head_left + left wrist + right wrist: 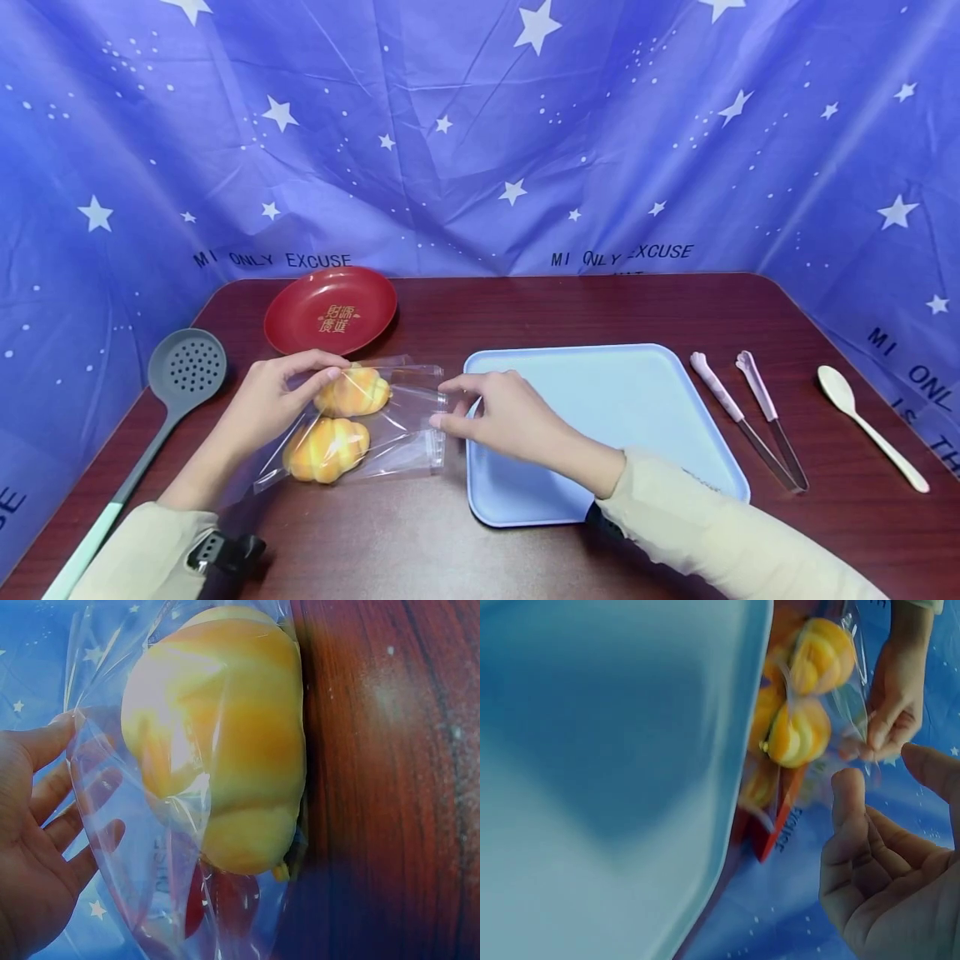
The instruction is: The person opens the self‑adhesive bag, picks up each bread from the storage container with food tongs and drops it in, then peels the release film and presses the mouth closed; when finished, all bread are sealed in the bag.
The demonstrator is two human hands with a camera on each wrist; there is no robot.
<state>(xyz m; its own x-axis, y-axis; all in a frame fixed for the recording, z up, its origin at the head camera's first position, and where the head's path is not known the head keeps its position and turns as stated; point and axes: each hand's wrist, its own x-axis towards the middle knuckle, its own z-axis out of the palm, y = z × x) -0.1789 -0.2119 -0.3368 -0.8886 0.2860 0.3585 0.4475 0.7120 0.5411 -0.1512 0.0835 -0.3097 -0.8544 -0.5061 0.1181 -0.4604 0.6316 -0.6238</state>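
Note:
A clear plastic bag (401, 429) lies over the table with two golden bread rolls (326, 450) inside, one behind the other. My left hand (288, 392) pinches the bag's upper left part between thumb and fingers, beside the farther roll (358, 392). In the left wrist view a roll (232, 742) shows large through the film, and the fingertips lie behind the plastic. At the bag's right end is my right hand (506, 417), thumb and index finger spread apart at its edge. The right wrist view shows a gap between that hand's (892, 870) fingertips.
A light blue tray (585, 392) sits under and beyond the right forearm. Behind the bag is a red plate (360, 304) with gold characters. A grey slotted turner (168, 400) lies at the left; metal tongs (772, 442) with pink handles and a cream spoon (840, 392) lie at the right.

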